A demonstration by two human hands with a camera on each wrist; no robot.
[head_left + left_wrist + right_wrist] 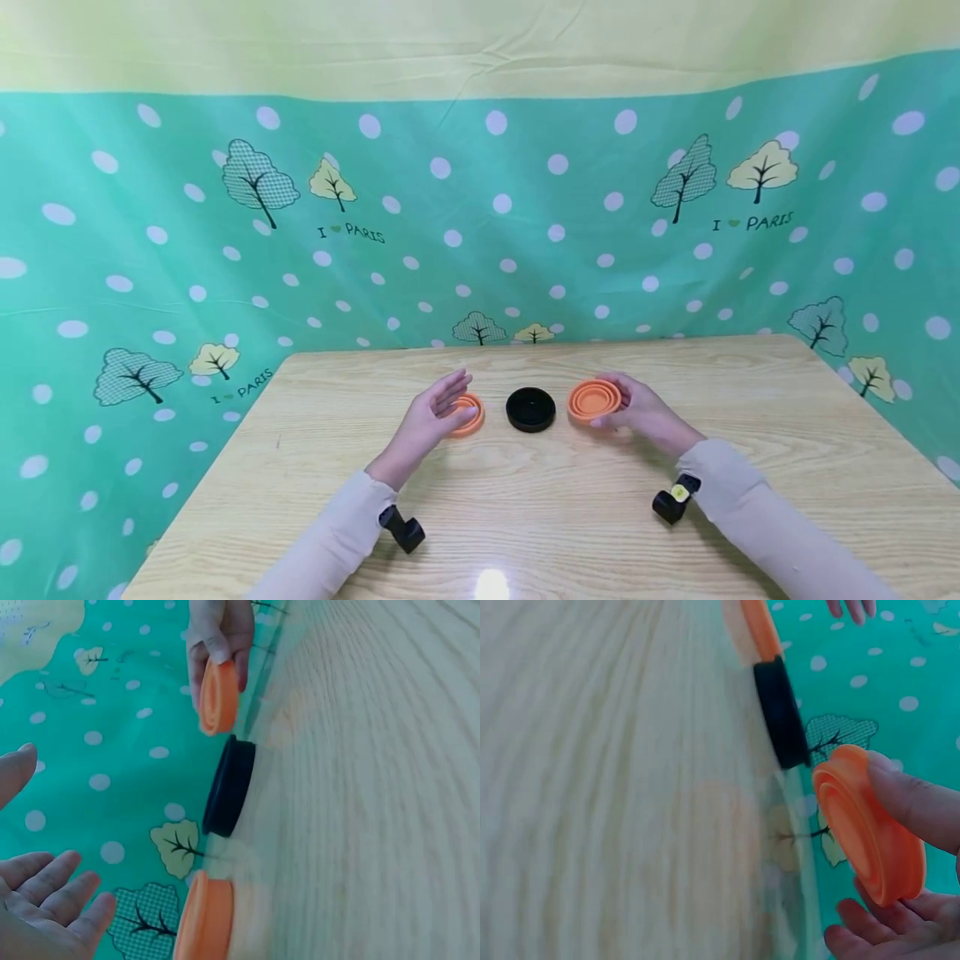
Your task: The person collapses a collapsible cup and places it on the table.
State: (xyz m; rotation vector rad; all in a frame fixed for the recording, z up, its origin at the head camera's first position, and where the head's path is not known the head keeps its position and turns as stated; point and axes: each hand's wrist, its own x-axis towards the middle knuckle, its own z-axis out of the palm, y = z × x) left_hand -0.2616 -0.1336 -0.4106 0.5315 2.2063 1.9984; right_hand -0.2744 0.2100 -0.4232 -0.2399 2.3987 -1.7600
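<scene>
My right hand (647, 414) grips a round orange collapsible cup (594, 401) by its side, thumb on one edge and fingers on the other. The right wrist view shows that cup (870, 829) tilted and raised off the table, its ringed folds pressed flat. A second orange collapsible cup (206, 922) rests on the table. Above it hovers my left hand (426, 425), fingers extended and thumb apart, holding nothing and partly hiding the cup in the head view. Between the two orange cups sits a black round collapsed cup (531, 410).
The pale wood-grain table (517, 517) has its far edge just beyond the cups. A green dotted cloth (480, 217) with printed trees hangs behind it. Black wrist cameras are strapped to both sleeves, the left camera (402, 528) low over the table.
</scene>
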